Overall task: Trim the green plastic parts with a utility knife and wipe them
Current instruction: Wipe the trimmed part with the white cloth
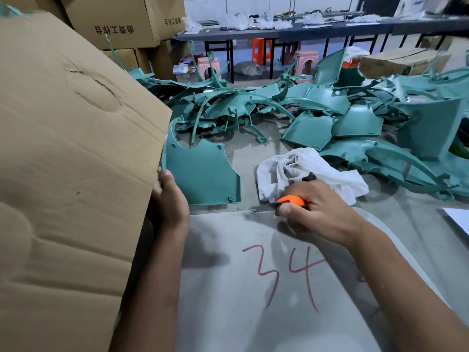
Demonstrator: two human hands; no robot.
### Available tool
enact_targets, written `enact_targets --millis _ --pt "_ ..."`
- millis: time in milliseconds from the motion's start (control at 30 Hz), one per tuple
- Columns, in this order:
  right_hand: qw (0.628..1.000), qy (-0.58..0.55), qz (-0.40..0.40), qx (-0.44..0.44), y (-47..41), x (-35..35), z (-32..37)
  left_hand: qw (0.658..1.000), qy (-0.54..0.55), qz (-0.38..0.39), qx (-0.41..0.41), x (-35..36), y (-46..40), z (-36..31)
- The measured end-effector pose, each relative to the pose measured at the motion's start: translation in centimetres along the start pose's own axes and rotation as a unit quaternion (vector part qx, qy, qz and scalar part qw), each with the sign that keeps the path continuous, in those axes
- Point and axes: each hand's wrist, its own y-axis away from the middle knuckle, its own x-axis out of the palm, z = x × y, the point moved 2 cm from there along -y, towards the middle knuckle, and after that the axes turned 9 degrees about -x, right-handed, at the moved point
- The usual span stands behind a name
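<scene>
A flat green plastic part (200, 171) stands on edge on the grey work surface, partly hidden behind a cardboard flap. My left hand (168, 199) grips its lower left edge, thumb up along the rim. My right hand (314, 207) holds an orange utility knife (291, 200) in curled fingers and rests beside a crumpled white cloth (309, 168); whether it also holds the cloth I cannot tell. The knife's blade is hidden. A big pile of green plastic parts (317, 110) lies behind.
A large cardboard box (66, 161) fills the left side, its flap next to my left hand. The grey table (253, 288) bears a red "34". Stacked cartons (121, 21) stand at the back left. A long table and pink and orange stools (304, 62) stand farther off.
</scene>
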Motion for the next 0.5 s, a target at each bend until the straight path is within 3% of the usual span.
enact_targets --millis 67,133,200,267,300,400,500 --pt "0.998 -0.047 0.038 0.007 0.1 0.3 -0.1 1.000 0.007 0.003 -0.009 0.1 0.0 0.1" --pt "0.999 -0.051 0.009 0.007 0.0 0.6 0.1 0.999 0.015 0.010 -0.027 0.2 -0.1 0.1" --pt "0.992 0.058 -0.111 -0.010 -0.1 0.2 0.1 0.999 0.028 0.015 -0.040 0.2 0.0 0.0" --pt "0.944 0.229 -0.234 0.045 0.1 -0.3 -0.4 0.997 0.053 0.018 -0.045 0.1 0.2 0.0" --pt "0.914 0.294 -0.258 0.106 0.2 -0.5 -0.9 0.997 0.068 0.023 -0.042 0.1 0.3 -0.1" --pt "0.891 0.320 -0.143 0.288 0.4 -0.5 -2.7 0.995 0.081 0.055 -0.002 0.2 1.1 -0.4" --pt "0.912 0.264 -0.094 0.300 0.6 -0.5 -4.2 0.993 0.062 0.098 0.028 0.7 1.7 -0.4"
